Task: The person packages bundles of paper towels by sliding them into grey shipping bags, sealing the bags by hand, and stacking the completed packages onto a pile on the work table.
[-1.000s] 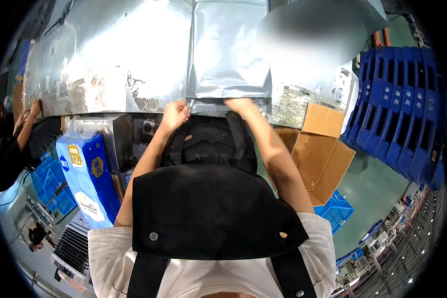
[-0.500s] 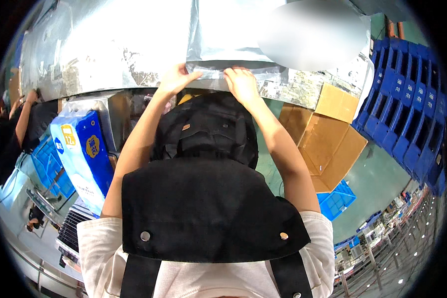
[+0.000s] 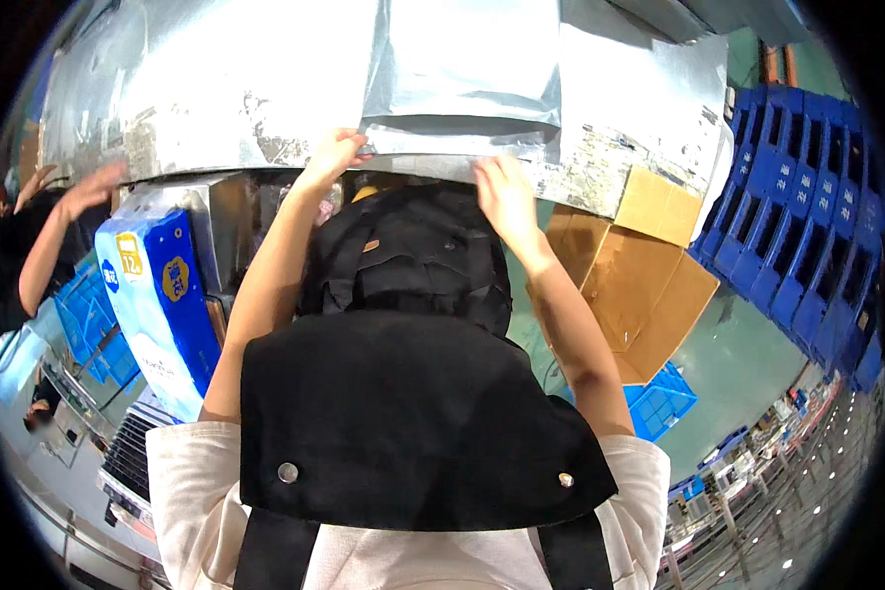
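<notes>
A shiny silver-white plastic bag (image 3: 462, 59) lies flat on the metal table, its flap (image 3: 442, 143) turned toward me along the table's front edge. My left hand (image 3: 332, 162) pinches the flap's left corner between thumb and fingers. At the flap's near edge, further right, my right hand (image 3: 509, 202) has its fingers bent and drawn together on the film. Exactly how much film lies between the right fingertips is hard to see.
The metal table (image 3: 197, 88) spans the top. An open cardboard box (image 3: 649, 295) stands right, above a light-blue crate (image 3: 662, 401). Dark-blue crates (image 3: 787, 197) are stacked far right. Left is a blue-white package (image 3: 157, 305); beyond it, a co-worker's arm (image 3: 44, 261) reaches out.
My right hand has moved right and slightly nearer along the flap; my left stays near its corner. A blurred patch over the table's right part is gone. The co-worker's hand has lifted rightward.
</notes>
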The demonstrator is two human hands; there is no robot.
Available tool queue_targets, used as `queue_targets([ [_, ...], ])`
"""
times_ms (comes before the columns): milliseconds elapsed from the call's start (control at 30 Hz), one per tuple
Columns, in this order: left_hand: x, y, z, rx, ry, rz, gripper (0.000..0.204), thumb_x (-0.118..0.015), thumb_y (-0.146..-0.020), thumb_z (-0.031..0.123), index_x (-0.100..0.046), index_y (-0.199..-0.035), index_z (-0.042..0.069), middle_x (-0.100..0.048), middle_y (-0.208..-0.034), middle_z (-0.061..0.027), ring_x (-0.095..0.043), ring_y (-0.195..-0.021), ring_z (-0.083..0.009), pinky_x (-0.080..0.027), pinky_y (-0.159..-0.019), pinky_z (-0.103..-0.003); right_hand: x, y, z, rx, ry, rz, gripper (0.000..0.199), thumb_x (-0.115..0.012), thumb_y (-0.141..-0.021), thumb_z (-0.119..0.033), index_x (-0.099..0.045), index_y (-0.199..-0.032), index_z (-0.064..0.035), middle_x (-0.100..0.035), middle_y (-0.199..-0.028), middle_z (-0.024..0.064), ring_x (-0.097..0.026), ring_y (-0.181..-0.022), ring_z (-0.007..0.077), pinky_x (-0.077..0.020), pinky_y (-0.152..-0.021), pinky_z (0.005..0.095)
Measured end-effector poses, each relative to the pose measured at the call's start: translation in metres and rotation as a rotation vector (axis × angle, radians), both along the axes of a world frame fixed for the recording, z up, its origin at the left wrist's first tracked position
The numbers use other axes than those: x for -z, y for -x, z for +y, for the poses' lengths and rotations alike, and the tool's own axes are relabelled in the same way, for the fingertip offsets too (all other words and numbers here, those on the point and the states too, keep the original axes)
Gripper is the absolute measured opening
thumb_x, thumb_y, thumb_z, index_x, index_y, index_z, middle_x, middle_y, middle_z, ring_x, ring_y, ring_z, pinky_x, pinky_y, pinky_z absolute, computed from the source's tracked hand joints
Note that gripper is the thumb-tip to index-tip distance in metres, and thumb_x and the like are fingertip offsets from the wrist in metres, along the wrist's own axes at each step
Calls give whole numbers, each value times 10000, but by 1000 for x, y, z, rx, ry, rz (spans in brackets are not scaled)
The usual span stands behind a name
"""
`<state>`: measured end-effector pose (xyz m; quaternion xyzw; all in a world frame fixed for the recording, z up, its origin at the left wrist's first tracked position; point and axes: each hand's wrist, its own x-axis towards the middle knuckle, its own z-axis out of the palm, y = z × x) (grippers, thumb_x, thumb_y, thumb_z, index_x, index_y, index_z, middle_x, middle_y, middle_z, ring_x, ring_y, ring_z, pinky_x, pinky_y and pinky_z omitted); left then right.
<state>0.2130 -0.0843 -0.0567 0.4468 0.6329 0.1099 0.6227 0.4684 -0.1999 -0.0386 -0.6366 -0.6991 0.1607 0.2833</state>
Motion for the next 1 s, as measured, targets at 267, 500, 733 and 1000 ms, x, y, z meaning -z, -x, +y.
queue_targets([
  [267,8,-1,2,81,-27,-29,191,-505,-834,165,-608,-825,4,-579,-731,9,-518,-669,-73,-400,-626,-201,35,32,54,-15,223,42,177,-610,-724,-138,-602,-886,-67,-556,-931,143,-558,-803,331,-456,-705,399],
  [500,-10,-19,9,112,-78,21,256,-540,-775,205,-628,-835,-28,-593,-666,-54,-526,-625,-128,-423,-632,-270,37,40,56,-62,174,-45,137,-566,-763,-157,-558,-842,-45,-541,-879,143,-553,-786,343,-470,-681,412],
  [733,7,-12,4,165,-237,91,240,-524,-806,203,-638,-776,-6,-570,-573,-56,-515,-542,-115,-424,-553,-282,2,29,12,-244,135,-79,174,-511,-667,30,-480,-836,2,-462,-884,153,-497,-818,324,-464,-666,395],
  [1000,2,41,-7,28,-14,-222,284,-542,-848,218,-603,-926,-48,-636,-832,-82,-575,-766,-122,-445,-729,-253,-24,-196,-204,-57,882,-503,376,-481,-761,-73,-488,-1137,-93,-520,-1068,161,-477,-1016,336,-402,-855,408],
])
